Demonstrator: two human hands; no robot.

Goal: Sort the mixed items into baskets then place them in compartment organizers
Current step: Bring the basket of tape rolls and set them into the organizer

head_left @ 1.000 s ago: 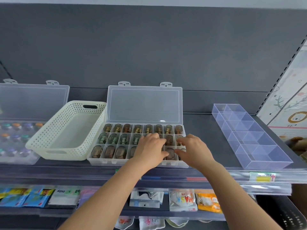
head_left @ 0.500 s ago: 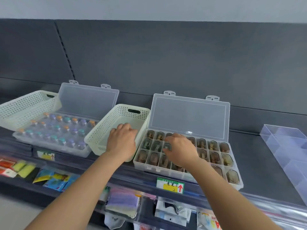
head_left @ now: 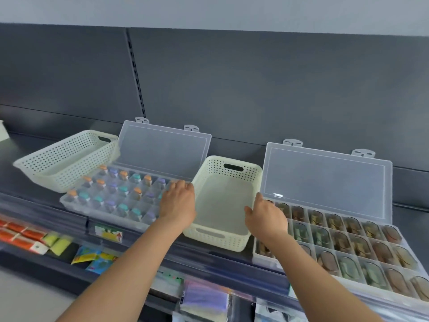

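Both hands reach for the empty middle basket (head_left: 222,205) near the shelf (head_left: 209,259) front edge.
Left hand (head_left: 177,203) and right hand (head_left: 267,217), loosely spread and holding nothing, could knock it off or bump either open organizer.

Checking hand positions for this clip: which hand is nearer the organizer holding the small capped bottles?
Left. The left hand sits at the right end of the bottle organizer, over its edge. The right hand is beyond the empty middle basket, by the other organizer.

Dark grey shelving (head_left: 255,89), pale wall (head_left: 209,10)
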